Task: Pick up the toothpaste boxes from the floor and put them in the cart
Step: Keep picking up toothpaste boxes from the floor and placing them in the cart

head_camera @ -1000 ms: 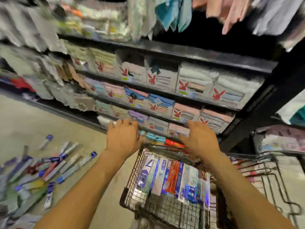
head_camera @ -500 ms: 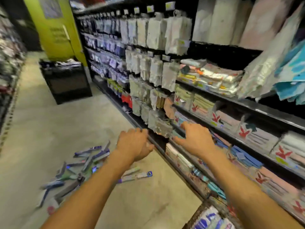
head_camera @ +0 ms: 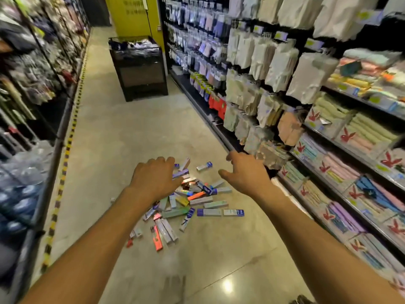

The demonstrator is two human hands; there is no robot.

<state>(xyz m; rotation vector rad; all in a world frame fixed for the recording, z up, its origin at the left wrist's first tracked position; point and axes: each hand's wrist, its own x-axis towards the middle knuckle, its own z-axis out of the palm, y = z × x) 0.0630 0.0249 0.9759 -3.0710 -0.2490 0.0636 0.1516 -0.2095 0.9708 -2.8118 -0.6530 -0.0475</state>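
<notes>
At the far left a dark rack (head_camera: 32, 84) full of goods is standing along the aisle, and a yellow-and-black tape strip (head_camera: 65, 154) is running on the floor (head_camera: 122, 132) just beside its foot. Further back, in the middle of the aisle, a black display bin (head_camera: 140, 69) is standing in front of a yellow wall.

The left hand (head_camera: 153, 178) is reaching forward with the palm down. Its fingers are bending loosely and are not gripping anything. In the view it is covering the left edge of the pile.

The toothpaste boxes (head_camera: 192, 200) are lying on the floor in a loose, mixed heap between the two arms, pointing in many directions. One small box (head_camera: 204, 166) is lying a little apart, behind the heap.

The right hand (head_camera: 245, 174) is stretching out above the right side of the heap, with fingers spread and relaxed, holding nothing.

At the right, long shelves (head_camera: 328, 150) are carrying folded towels in packs, and pale packets are hanging above them.
</notes>
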